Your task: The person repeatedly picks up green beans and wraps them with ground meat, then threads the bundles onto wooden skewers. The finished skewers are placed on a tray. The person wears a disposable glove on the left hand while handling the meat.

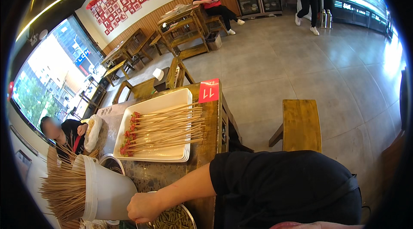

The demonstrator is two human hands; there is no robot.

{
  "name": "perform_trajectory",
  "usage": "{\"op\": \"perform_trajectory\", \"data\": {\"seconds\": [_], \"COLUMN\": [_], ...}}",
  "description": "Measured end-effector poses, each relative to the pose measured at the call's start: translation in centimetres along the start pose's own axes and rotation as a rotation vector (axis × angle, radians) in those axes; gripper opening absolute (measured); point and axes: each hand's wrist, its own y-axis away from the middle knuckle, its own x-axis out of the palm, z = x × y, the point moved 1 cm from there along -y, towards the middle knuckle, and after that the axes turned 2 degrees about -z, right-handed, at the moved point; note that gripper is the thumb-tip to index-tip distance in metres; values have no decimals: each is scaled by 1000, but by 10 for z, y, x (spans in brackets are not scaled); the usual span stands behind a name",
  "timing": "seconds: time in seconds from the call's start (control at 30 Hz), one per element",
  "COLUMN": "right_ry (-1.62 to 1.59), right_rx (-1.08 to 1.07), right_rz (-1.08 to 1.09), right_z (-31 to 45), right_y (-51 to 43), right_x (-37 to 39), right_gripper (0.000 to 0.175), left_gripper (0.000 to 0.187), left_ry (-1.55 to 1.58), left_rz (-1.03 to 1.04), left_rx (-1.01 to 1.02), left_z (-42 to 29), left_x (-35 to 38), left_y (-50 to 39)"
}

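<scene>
My right hand (145,208) is at the bottom left, fingers bent down at the edge of a metal bowl of cut green beans (172,218); its fingertips and anything in them are hidden. My left hand is out of view. Just left of my right hand, a white plastic bucket (111,187) leans over, packed with thin bamboo skewers (64,190). Farther up the table, a stack of white trays (155,157) holds a row of skewers (171,125) with small red food pieces (130,135) on their left ends.
Across the table (206,125) a person (69,134) has a hand at a plastic bag (93,132). A round container (113,161) stands behind the bucket. A red number card (209,91) lies at the corner; a wooden bench (301,125) stands right. Two people are farther off.
</scene>
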Motion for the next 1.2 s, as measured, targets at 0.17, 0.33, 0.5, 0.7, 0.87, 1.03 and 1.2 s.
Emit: {"op": "perform_trajectory", "data": {"seconds": [0.17, 0.33, 0.5, 0.7, 0.87, 1.03, 1.2], "right_ry": [-38, -13, 10, 33, 35, -2, -31], "right_rx": [-21, -17, -12, 26, -9, 54, 52], "right_rz": [-24, -21, 23, 113, 97, 99, 102], "right_z": [-1, -1, -1, 0, 1, 7, 9], "right_y": [0, 1, 0, -1, 1, 3, 5], "right_x": [1, 1, 0, 0, -1, -4, -5], "right_gripper": [17, 17, 19, 20, 18, 15, 15], "left_gripper": [26, 26, 28, 29, 22, 19, 24], "left_ry": [0, 15, 44, 4, 37, 83, 78], "left_rz": [-23, -23, -62, -16, -165, -138, -127], "left_rx": [-1, -11, -16, 53, 17, 17, 15], "left_z": [-2, -3, -6, -12, -12, -15, -14], "left_x": [3, 5, 6, 13, 19, 23, 21], "left_y": [2, 3, 5, 9, 12, 14, 12]}}
